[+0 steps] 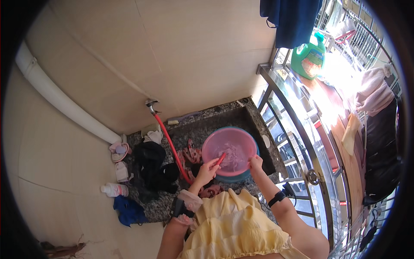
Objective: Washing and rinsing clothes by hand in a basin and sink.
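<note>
My left hand (208, 173) grips the end of a red hose (169, 144) and points it into a pink plastic basin (210, 145). Water (233, 155) runs from the hose and splashes on the basin's bottom. On the basin's right rim, the fingers of my right hand (256, 162) are closed. A blue basin (233, 178) sits beneath the pink one, showing only along its edge. Both stand in a dark stone sink (279, 163). The hose comes from a metal tap (151, 103) on the wall. Patterned wet cloth (192, 153) lies left of the basins.
Black clothing (150, 162) is heaped on the sink's left part. A scrub brush (173, 122) rests on the back ledge. At the left edge are a white bottle (114, 190) and blue cloth (127, 210). Metal railing (291, 113) borders the right, with a green detergent jug (309, 60) beyond.
</note>
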Tool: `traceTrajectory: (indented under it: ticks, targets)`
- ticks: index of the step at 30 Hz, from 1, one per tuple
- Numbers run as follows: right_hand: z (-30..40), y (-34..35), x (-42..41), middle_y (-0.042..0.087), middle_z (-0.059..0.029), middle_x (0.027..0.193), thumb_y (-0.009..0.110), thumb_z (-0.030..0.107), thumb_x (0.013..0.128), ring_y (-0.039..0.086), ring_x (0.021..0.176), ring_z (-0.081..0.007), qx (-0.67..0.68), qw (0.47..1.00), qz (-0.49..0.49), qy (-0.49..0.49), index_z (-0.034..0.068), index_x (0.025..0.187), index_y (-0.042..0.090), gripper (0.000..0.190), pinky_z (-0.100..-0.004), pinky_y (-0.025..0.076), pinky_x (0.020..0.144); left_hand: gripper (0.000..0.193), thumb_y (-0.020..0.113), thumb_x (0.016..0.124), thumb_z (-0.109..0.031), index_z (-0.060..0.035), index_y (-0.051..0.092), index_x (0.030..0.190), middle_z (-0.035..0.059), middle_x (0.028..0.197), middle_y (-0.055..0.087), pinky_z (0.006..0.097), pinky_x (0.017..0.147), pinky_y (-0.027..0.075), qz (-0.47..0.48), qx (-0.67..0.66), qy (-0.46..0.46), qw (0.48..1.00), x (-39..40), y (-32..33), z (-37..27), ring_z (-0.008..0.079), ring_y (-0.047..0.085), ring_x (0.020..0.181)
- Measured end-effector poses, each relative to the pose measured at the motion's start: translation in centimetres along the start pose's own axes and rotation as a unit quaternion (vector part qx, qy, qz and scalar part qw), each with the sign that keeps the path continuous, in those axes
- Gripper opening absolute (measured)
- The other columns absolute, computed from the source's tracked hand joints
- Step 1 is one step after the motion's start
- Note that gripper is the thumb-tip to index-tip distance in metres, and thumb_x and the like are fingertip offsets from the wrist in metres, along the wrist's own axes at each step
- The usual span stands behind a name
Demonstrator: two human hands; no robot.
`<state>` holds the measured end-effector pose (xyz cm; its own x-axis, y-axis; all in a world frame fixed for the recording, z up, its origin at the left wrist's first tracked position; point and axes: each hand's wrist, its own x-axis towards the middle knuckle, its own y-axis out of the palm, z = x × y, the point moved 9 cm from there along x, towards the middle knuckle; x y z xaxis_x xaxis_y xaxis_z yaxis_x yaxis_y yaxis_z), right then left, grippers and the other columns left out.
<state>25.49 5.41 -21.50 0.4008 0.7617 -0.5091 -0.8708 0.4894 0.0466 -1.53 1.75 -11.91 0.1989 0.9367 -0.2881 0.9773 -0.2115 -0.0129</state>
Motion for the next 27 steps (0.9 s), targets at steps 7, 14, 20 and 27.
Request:
traceTrajectory:
  ticks: [7,14,20,27]
  targets:
    - [-1.5,-0.8,1.2,0.052,-0.0048,0.056,0.054,-0.004,0.069,0.045,0.041,-0.0147,0.016,0.999,-0.02,0.032,0.003,0.064,0.056,0.009,-0.0295,0.031,0.037,0.04,0.054,0.093,-0.012,-0.0053,0.05,0.132,0.0058,0.091,0.067,0.0204,0.043,0.039,0.003,-0.006,-0.012,1.0,-0.2,0.0,-0.6,0.0051,0.048,0.05]
    - [-0.8,1.4,1.6,0.054,-0.0053,0.057,0.054,-0.005,0.067,0.05,0.046,-0.0149,0.062,0.997,-0.045,0.027,0.003,0.066,0.057,0.009,-0.0291,0.034,0.039,0.04,0.053,0.094,-0.013,-0.0053,0.048,0.133,0.0053,0.096,0.066,0.0192,0.042,0.037,0.005,-0.018,-0.029,0.999,-0.3,0.1,-1.5,0.0043,0.047,0.051]
    - [3.8,2.0,0.1,0.055,-0.0023,0.058,0.054,-0.001,0.068,0.053,0.053,-0.0138,-0.007,0.999,0.002,-0.042,0.001,0.07,0.062,0.008,-0.0305,0.04,0.047,0.04,0.052,0.095,-0.014,-0.0065,0.047,0.135,0.0042,0.096,0.065,0.0187,0.042,0.036,0.002,-0.023,-0.018,1.0,-0.2,-0.3,-1.3,0.0042,0.047,0.051]
    - [15.0,3.9,-6.4,0.053,-0.0169,0.06,0.055,0.002,0.067,0.056,0.055,-0.0331,-0.262,0.868,-0.051,-0.418,0.004,0.067,0.055,0.002,-0.04,0.042,0.051,0.041,0.054,0.094,-0.015,-0.0064,0.048,0.134,0.0053,0.094,0.066,0.0197,0.042,0.037,0.001,-0.012,-0.035,0.999,0.4,-0.5,0.0,0.0051,0.048,0.05]
